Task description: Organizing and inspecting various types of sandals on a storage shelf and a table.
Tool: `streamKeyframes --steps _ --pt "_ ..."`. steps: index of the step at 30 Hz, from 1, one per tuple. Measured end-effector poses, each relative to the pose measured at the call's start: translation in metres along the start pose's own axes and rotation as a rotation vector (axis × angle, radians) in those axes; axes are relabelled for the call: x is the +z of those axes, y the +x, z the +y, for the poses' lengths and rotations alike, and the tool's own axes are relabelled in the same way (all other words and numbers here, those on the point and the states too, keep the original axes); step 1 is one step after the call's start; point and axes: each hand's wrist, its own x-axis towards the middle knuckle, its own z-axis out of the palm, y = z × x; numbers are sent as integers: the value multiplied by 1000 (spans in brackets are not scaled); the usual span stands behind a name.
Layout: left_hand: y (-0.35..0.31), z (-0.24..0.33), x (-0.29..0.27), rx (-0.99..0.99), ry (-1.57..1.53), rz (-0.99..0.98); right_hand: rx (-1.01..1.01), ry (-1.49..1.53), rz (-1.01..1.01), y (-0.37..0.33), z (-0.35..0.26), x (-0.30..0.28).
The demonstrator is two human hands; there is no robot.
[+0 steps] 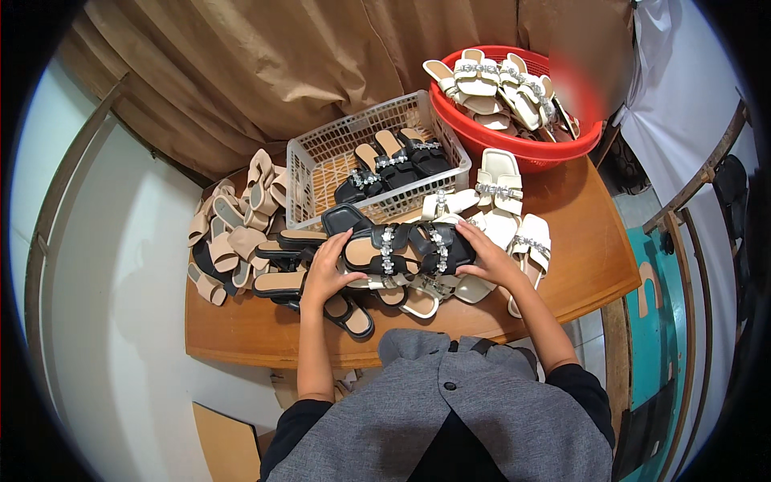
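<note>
Between my two hands is a pair of black sandals point(403, 251) with tan insoles and jewelled straps, side by side over the pile. My left hand point(330, 269) grips the left end, thumb toward me and fingers at the far side. My right hand point(485, 255) clasps the right end in the same way. Beneath and around them lie white sandals point(528, 249) with jewelled straps. Left of my left hand are more black sandals point(279, 283), partly stacked. What lies directly under the held pair is mostly hidden.
A white plastic crate point(321, 138) at the back holds several black jewelled sandals. Right of it, a red basket point(514, 153) is heaped with white sandals. Beige sandal uppers point(229, 210) pile up at the left of the wooden table point(574, 265). A brown curtain point(265, 72) hangs behind.
</note>
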Motion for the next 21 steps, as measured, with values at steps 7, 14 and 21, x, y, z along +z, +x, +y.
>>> streamKeyframes --steps 7,14,21 --pt "4 6 0 12 -87 15 -83 -84 -9 3 3 2" --pt "6 7 2 11 -126 0 -106 -121 -23 8 8 7" --pt "5 2 8 -8 -162 -5 -93 -101 -14 7 4 4"
